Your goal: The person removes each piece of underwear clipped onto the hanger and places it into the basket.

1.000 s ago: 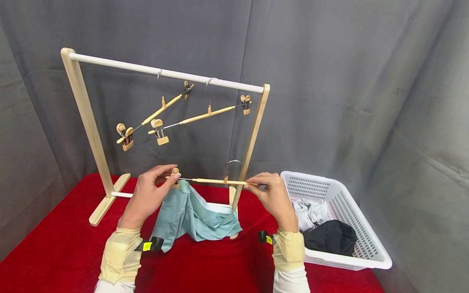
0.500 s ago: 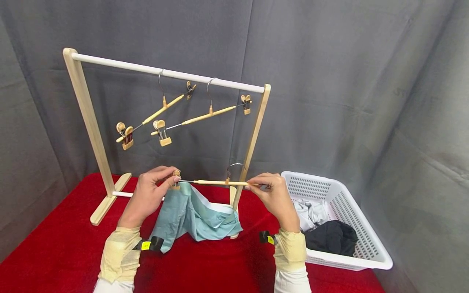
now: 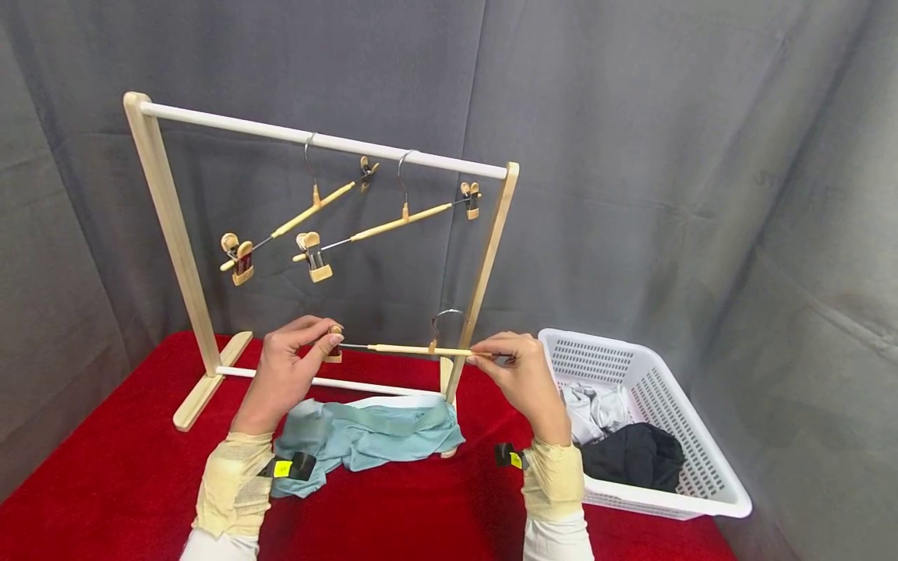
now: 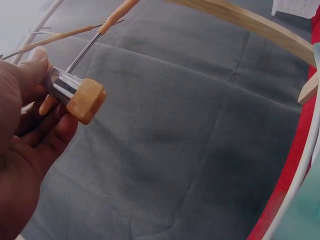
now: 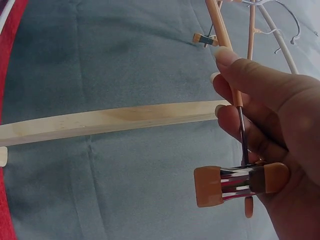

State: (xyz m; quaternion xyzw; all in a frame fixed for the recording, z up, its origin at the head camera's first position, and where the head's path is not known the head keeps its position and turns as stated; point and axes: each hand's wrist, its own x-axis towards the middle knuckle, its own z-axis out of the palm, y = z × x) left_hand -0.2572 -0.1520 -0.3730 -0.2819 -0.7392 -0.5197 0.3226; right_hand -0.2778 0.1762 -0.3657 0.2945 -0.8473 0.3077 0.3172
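Observation:
Between the two hands a wooden clip hanger (image 3: pixel 403 350) is held level, its metal hook upward. The left hand (image 3: pixel 284 370) pinches the clip (image 4: pixel 86 100) at the hanger's left end between thumb and fingers, with no cloth in that clip. At the other end, the right hand (image 3: pixel 522 374) grips the wooden bar with thumb and fingertips. The right-end clip (image 5: pixel 207 186) shows below those fingers in the right wrist view, also without cloth. Beneath the hanger, a light teal garment (image 3: pixel 372 436) lies crumpled on the red cloth, partly hidden behind the left wrist camera.
A wooden rack (image 3: pixel 164 210) with a white top rail (image 3: pixel 231 122) stands behind the hands. Two more clip hangers (image 3: pixel 312 209) hang from it without garments. To the right, a white basket (image 3: pixel 631 351) contains a grey garment (image 3: pixel 596 409) and a black garment (image 3: pixel 634 458).
The teal garment, earlier hanging by one corner at the left clip, has come off and dropped onto the red cloth. Both hands keep hold of the hanger in nearly the same place.

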